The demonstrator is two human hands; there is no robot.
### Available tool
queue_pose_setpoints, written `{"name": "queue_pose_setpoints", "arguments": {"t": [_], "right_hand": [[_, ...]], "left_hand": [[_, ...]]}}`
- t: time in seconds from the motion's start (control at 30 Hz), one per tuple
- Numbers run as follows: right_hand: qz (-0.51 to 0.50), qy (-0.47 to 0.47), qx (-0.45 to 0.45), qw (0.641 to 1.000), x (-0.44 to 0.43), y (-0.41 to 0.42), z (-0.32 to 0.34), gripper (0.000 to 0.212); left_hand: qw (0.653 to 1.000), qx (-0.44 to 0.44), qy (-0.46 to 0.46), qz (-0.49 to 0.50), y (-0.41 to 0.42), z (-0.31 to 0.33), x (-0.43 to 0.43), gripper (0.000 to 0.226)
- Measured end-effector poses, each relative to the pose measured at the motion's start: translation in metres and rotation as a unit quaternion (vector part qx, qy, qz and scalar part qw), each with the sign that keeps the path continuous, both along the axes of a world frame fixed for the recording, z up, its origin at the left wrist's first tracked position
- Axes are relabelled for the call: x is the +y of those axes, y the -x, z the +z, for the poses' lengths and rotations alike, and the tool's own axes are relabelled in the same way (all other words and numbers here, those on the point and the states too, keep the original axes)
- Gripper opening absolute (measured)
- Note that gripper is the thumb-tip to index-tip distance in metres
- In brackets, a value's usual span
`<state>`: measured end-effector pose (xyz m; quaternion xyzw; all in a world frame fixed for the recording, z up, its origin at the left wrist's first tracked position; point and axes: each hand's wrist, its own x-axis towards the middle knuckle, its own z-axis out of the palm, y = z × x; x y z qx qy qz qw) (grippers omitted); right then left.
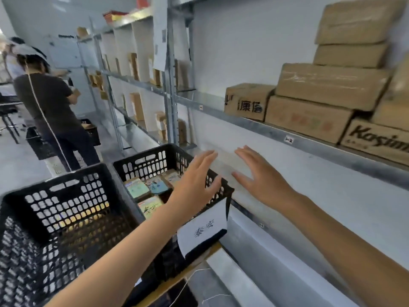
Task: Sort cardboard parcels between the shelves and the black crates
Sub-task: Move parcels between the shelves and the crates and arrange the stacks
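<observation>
- Sitting along the front edge of the upper shelf (309, 141), the cardboard parcels (332, 85) form a stepped stack: brown, taped, creased, and two low ones carry black lettering.
- Both hands hold nothing. The left hand (197, 185) has its fingers spread above the right rim of the far crate (141, 160). The right hand (261, 176) is spread flat in front of the pale wall below that shelf; whether it touches the wall I cannot tell.
- The far crate, black and slotted, holds small flat packets (155, 185) with coloured faces. A white paper label (203, 227) with handwritten characters hangs at its near right corner.
- A second black crate (55, 196) stands just beside it on the left, with yellowish contents showing through the slots.
- Another person (48, 103) in a dark shirt stands further along the shelving.
</observation>
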<state>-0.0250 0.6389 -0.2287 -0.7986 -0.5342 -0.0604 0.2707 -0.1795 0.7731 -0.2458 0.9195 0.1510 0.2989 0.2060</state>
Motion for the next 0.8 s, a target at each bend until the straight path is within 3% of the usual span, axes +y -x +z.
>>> {"name": "queue_pose_setpoints", "arguments": {"t": [0.4, 0.8], "right_hand": [[-0.121, -0.016, -0.052, 0.991, -0.160, -0.016, 0.035, 0.060], [-0.242, -0.006, -0.065, 0.968, -0.369, 0.006, 0.067, 0.064]], "left_hand": [[0.989, -0.057, -0.006, -0.134, -0.062, 0.042, -0.125, 0.058], [0.967, -0.092, -0.013, -0.239, -0.088, 0.061, -0.307, 0.060]]}}
